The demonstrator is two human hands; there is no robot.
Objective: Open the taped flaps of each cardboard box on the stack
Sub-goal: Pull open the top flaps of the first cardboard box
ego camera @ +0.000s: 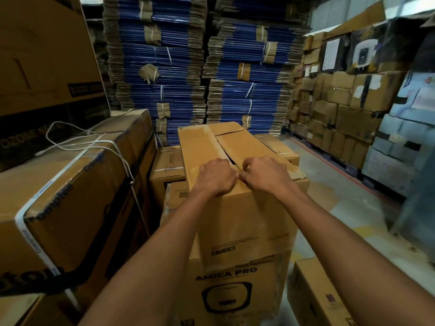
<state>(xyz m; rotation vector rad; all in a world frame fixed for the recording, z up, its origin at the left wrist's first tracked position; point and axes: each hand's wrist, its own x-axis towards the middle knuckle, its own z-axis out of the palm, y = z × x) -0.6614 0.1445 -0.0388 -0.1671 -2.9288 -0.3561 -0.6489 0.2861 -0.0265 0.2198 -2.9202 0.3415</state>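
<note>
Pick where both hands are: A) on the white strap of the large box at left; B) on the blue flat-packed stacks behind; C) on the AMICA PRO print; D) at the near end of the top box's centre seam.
D: the left hand and right hand meet, fingers curled on the flaps, at the near end of the top box seam.

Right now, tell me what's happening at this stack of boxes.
A person is working on the top box of the stack, which sits on a box printed AMICA PRO. Both hands are at the near end of its centre seam: the left hand grips the edge of the left flap, and the right hand pinches the edge of the right flap. The flaps stand slightly apart, with a dark gap just beyond the hands, but lie nearly flat, not yet folded back.
</note>
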